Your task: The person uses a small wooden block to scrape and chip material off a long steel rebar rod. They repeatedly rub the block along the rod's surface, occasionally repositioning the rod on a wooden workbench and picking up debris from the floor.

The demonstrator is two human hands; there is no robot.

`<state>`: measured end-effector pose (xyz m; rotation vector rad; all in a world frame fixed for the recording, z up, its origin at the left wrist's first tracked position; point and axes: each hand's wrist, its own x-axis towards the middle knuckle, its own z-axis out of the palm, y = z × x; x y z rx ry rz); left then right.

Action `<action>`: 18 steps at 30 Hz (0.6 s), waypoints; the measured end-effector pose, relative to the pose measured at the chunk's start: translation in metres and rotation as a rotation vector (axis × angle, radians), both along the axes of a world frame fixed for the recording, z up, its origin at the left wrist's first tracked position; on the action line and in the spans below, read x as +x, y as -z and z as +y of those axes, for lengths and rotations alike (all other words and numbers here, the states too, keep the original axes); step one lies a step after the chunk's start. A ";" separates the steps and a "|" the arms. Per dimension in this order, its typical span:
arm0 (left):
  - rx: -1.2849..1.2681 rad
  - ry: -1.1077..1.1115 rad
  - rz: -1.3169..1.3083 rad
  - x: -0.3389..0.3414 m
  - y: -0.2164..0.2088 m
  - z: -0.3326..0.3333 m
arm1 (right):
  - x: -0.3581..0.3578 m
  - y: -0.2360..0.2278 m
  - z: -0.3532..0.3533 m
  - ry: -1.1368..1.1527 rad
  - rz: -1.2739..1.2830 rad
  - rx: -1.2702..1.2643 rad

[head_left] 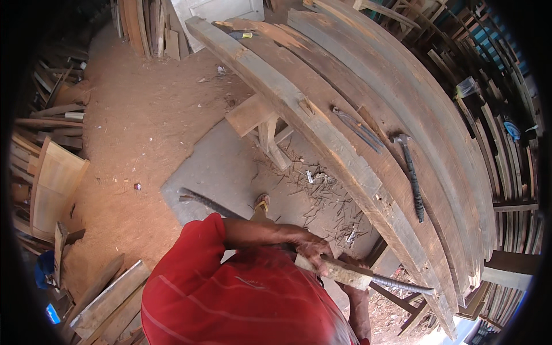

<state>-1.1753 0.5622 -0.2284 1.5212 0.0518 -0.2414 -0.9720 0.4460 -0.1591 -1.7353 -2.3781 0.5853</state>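
Note:
My left hand [313, 247] reaches across in front of my red shirt and is closed on a short, pale wooden block [349, 275]. On the block's far side, my right hand [355, 292] shows above and below it, closed around it; its fingers are mostly hidden. A dark ribbed metal bar [402, 284] sticks out past the block's right end, toward the long beam. Left of my left forearm, a dark bar end with a forked tip [206, 200] juts out. Whether both ends belong to one pry bar is hidden by my arm.
Long timber planks [345, 92] span the right, resting on a wooden trestle [267, 135]. On them lie a hammer [410, 178], pincers [359, 129] and a yellow-handled tool [241, 35]. Nails [322, 201] litter the ground. Scrap boards [115, 302] lean at lower left.

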 end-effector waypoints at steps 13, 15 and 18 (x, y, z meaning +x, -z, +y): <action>0.065 -0.387 0.064 -0.160 0.031 0.010 | -0.166 0.000 0.038 0.402 0.962 -0.398; 0.099 -0.417 0.106 -0.184 0.020 0.008 | -0.173 0.033 0.030 0.405 0.877 -0.350; 0.203 -0.521 0.055 -0.220 0.012 0.002 | -0.211 0.021 0.035 0.463 0.995 -0.333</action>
